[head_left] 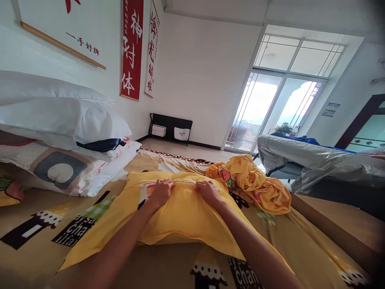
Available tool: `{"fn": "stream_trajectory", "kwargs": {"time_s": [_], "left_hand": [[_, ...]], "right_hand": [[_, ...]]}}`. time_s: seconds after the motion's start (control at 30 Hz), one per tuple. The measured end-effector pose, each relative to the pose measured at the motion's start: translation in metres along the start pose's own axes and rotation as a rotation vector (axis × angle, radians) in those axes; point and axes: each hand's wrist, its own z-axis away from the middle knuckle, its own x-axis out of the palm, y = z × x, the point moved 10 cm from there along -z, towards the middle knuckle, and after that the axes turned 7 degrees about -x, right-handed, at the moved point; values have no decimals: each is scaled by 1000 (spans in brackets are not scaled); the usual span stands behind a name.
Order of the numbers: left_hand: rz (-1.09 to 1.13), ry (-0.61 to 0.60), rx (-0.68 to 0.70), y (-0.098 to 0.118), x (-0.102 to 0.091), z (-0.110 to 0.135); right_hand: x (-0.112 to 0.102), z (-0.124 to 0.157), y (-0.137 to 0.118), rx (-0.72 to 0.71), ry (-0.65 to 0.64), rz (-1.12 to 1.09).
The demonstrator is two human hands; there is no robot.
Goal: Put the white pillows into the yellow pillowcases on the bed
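A pillow in a yellow pillowcase (pixel 177 216) lies on the bed in front of me. My left hand (pixel 161 192) and my right hand (pixel 208 191) both rest on its far edge, fingers curled and pinching the fabric along the case's open end, where a strip of white shows between them. The two hands are about a hand's width apart. Beyond the right hand lies a crumpled yellow cloth (pixel 255 184) with a cartoon print.
A patterned bedsheet (pixel 45 237) covers the bed. White pillows (pixel 60 116) are stacked on a printed one at the left. A wooden bed edge (pixel 331 228) runs along the right, with a covered grey piece of furniture (pixel 315 164) beyond. Glass doors (pixel 270 108) stand at the back.
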Motion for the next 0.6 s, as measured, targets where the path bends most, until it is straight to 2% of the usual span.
{"fn": "stream_trajectory", "kwargs": {"time_s": [0.2, 0.33, 0.47, 0.6], "left_hand": [[136, 82, -46, -2, -19, -12], [190, 162, -23, 11, -35, -12], [260, 259, 26, 25, -55, -6], [308, 261, 38, 37, -61, -3]], "right_hand": [[1, -5, 10, 118, 92, -58], [-1, -9, 2, 115, 158, -99], [-13, -9, 0, 107, 232, -119], [-16, -5, 6, 102, 242, -134]]}}
